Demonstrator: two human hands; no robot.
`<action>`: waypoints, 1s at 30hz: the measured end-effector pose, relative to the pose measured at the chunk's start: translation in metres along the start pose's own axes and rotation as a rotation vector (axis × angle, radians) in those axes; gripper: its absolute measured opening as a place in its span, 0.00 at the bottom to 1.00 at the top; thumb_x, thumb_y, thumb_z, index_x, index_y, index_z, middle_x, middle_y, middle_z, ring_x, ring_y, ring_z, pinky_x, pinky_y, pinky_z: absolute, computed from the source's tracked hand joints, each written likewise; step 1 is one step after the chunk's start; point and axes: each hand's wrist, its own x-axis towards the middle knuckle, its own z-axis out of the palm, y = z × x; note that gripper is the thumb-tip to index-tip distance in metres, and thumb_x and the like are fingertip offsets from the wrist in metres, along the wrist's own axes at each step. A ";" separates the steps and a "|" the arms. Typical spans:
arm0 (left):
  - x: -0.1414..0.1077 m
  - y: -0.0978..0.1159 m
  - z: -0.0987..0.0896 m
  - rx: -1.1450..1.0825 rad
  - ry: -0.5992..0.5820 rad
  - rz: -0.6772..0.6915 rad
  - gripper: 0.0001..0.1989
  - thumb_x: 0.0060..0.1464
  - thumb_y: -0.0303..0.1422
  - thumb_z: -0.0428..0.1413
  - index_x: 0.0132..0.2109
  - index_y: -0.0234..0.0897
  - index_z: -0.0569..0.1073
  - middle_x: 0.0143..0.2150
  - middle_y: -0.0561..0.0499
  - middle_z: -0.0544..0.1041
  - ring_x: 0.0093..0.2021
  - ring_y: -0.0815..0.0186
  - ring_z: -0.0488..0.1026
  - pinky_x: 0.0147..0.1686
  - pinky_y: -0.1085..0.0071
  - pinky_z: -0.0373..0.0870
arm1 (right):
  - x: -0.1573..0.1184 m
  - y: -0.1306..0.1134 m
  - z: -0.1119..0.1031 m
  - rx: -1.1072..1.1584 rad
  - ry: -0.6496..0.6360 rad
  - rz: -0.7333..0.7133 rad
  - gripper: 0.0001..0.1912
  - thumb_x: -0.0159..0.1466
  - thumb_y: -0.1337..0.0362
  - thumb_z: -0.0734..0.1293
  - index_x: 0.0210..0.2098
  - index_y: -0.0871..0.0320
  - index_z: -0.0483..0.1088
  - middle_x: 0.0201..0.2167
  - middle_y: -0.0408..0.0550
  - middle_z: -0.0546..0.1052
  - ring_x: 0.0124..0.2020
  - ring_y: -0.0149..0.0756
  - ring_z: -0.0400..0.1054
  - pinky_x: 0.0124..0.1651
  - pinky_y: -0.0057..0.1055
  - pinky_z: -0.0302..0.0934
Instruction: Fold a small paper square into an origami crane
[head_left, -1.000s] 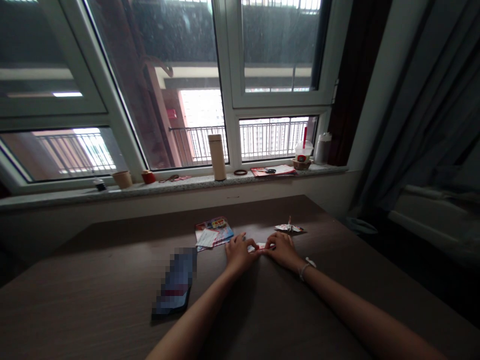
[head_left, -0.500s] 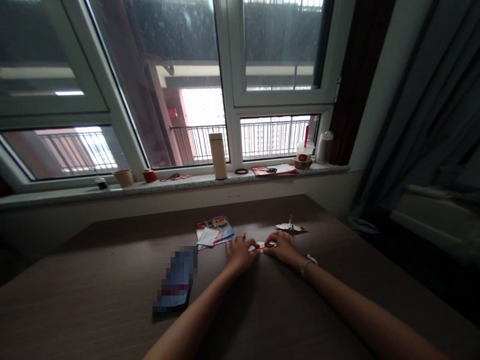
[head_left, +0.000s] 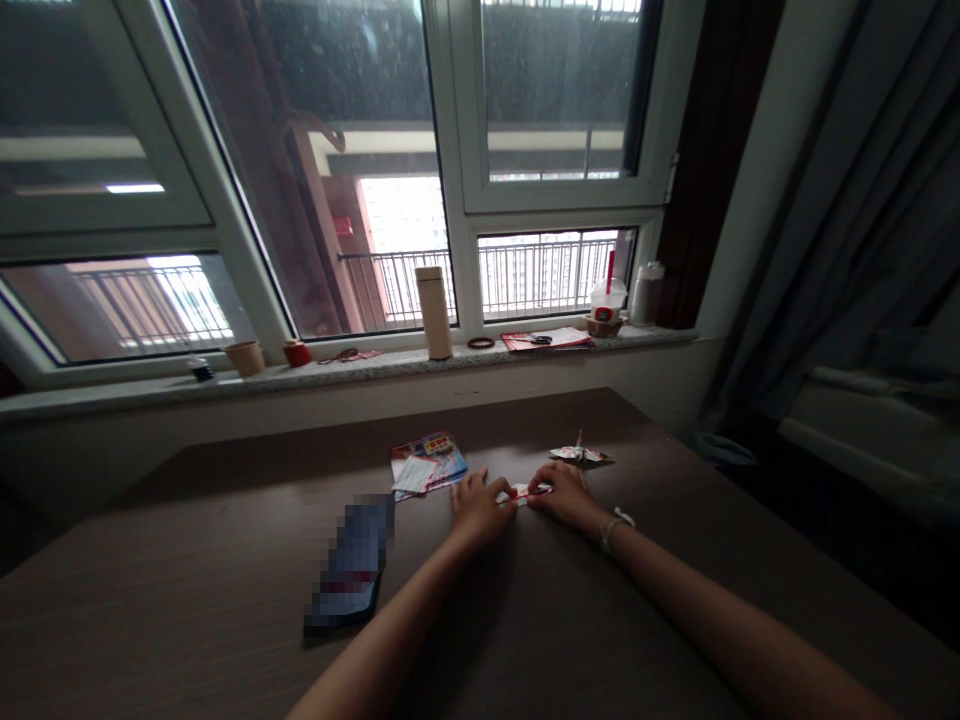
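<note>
A small folded piece of white and red paper (head_left: 521,492) lies low over the table between my two hands. My left hand (head_left: 478,508) pinches its left end between thumb and forefinger, the other fingers resting toward the table. At the right end, my right hand (head_left: 564,492) closes thumb and fingertips on the same paper; part of it is hidden under the fingers. Just beyond my right hand sits a folded paper crane (head_left: 580,453) with spread wings and a raised point. Left of my left hand are printed sheets (head_left: 450,462) with a white slip (head_left: 415,474) on top.
A phone-like dark object, blurred out (head_left: 349,565), lies on the brown table (head_left: 225,540) by my left forearm. Along the windowsill stand a beige flask (head_left: 433,315), a paper cup (head_left: 246,358), a lidded drink cup (head_left: 606,300), and scissors (head_left: 541,340) on red-white papers.
Both hands keep their grip on the folded paper in almost the same place. The view has shifted very slightly; nothing else has visibly moved.
</note>
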 end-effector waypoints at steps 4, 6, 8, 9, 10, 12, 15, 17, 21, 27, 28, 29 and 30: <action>-0.001 0.003 0.001 -0.001 0.010 -0.010 0.14 0.55 0.44 0.55 0.48 0.52 0.75 0.69 0.50 0.59 0.69 0.50 0.50 0.65 0.46 0.44 | 0.000 -0.001 0.001 -0.007 0.006 0.009 0.10 0.53 0.57 0.72 0.34 0.50 0.79 0.48 0.46 0.73 0.56 0.44 0.60 0.60 0.37 0.47; -0.001 0.004 0.002 -0.005 0.027 -0.003 0.14 0.55 0.43 0.55 0.48 0.51 0.75 0.69 0.48 0.59 0.69 0.49 0.50 0.65 0.45 0.45 | -0.001 -0.002 0.001 -0.010 0.008 0.008 0.10 0.53 0.57 0.72 0.34 0.50 0.79 0.48 0.46 0.73 0.56 0.45 0.60 0.61 0.37 0.47; -0.002 0.003 0.001 -0.008 0.027 0.003 0.14 0.55 0.43 0.55 0.48 0.51 0.75 0.69 0.48 0.58 0.70 0.49 0.49 0.65 0.45 0.45 | 0.000 -0.001 0.001 -0.007 0.005 0.013 0.10 0.53 0.57 0.72 0.34 0.50 0.79 0.48 0.46 0.73 0.56 0.45 0.60 0.61 0.37 0.47; -0.002 0.002 0.000 -0.010 0.020 0.004 0.14 0.55 0.43 0.55 0.48 0.51 0.75 0.69 0.49 0.58 0.70 0.48 0.49 0.65 0.45 0.45 | 0.001 0.000 0.000 -0.001 -0.003 0.016 0.09 0.53 0.57 0.73 0.34 0.50 0.79 0.48 0.46 0.73 0.56 0.44 0.61 0.60 0.37 0.47; -0.001 0.001 -0.001 -0.011 0.008 0.003 0.14 0.55 0.43 0.55 0.48 0.51 0.75 0.70 0.50 0.58 0.70 0.48 0.49 0.65 0.45 0.45 | 0.002 0.001 0.000 0.008 -0.013 0.018 0.09 0.53 0.58 0.73 0.34 0.50 0.79 0.48 0.46 0.74 0.55 0.44 0.61 0.60 0.37 0.48; 0.000 -0.002 -0.003 -0.013 -0.024 0.008 0.14 0.55 0.43 0.55 0.49 0.52 0.75 0.70 0.51 0.57 0.70 0.48 0.48 0.65 0.46 0.45 | 0.004 0.003 -0.001 0.023 -0.032 0.016 0.09 0.52 0.60 0.73 0.34 0.50 0.79 0.47 0.46 0.74 0.54 0.44 0.62 0.58 0.37 0.50; 0.001 -0.004 -0.004 -0.020 -0.053 0.030 0.14 0.56 0.42 0.55 0.49 0.53 0.75 0.70 0.52 0.56 0.71 0.48 0.47 0.66 0.47 0.45 | 0.005 0.005 0.000 0.027 -0.027 0.006 0.09 0.52 0.61 0.73 0.34 0.49 0.79 0.47 0.45 0.74 0.54 0.43 0.62 0.58 0.36 0.50; 0.000 -0.003 -0.002 -0.012 -0.040 0.031 0.14 0.56 0.42 0.55 0.49 0.53 0.75 0.71 0.53 0.55 0.71 0.48 0.46 0.65 0.45 0.45 | 0.005 0.005 0.001 0.019 -0.016 0.008 0.08 0.52 0.61 0.72 0.34 0.49 0.79 0.47 0.45 0.74 0.54 0.44 0.62 0.59 0.37 0.50; 0.001 -0.004 0.001 -0.011 -0.015 0.030 0.14 0.56 0.41 0.55 0.49 0.52 0.75 0.71 0.52 0.55 0.71 0.48 0.44 0.65 0.44 0.44 | 0.004 0.004 0.002 0.005 -0.009 0.007 0.09 0.53 0.61 0.72 0.34 0.49 0.79 0.47 0.46 0.74 0.55 0.44 0.61 0.59 0.37 0.49; 0.005 -0.012 -0.003 -0.021 -0.108 0.031 0.15 0.56 0.42 0.54 0.50 0.56 0.75 0.71 0.57 0.55 0.71 0.49 0.45 0.67 0.48 0.43 | 0.007 0.009 -0.001 0.012 -0.056 -0.014 0.09 0.54 0.63 0.71 0.35 0.49 0.79 0.48 0.45 0.73 0.55 0.43 0.61 0.59 0.37 0.49; 0.005 -0.012 -0.004 -0.022 -0.106 0.033 0.15 0.56 0.42 0.54 0.50 0.56 0.74 0.71 0.57 0.55 0.71 0.49 0.45 0.67 0.48 0.43 | 0.007 0.009 -0.001 0.014 -0.057 -0.015 0.09 0.54 0.63 0.71 0.35 0.49 0.79 0.49 0.45 0.73 0.55 0.42 0.61 0.59 0.37 0.49; 0.004 -0.012 -0.004 -0.021 -0.101 0.035 0.15 0.56 0.42 0.53 0.51 0.56 0.74 0.71 0.56 0.55 0.71 0.49 0.45 0.67 0.48 0.43 | 0.006 0.008 -0.002 0.014 -0.055 -0.014 0.08 0.54 0.63 0.71 0.35 0.49 0.79 0.49 0.45 0.73 0.55 0.42 0.61 0.59 0.37 0.49; 0.004 -0.011 -0.004 -0.020 -0.096 0.035 0.15 0.56 0.41 0.53 0.51 0.56 0.74 0.71 0.56 0.54 0.72 0.49 0.45 0.67 0.48 0.42 | 0.006 0.008 -0.002 0.012 -0.051 -0.011 0.08 0.54 0.63 0.71 0.35 0.49 0.79 0.49 0.45 0.73 0.55 0.43 0.61 0.59 0.37 0.49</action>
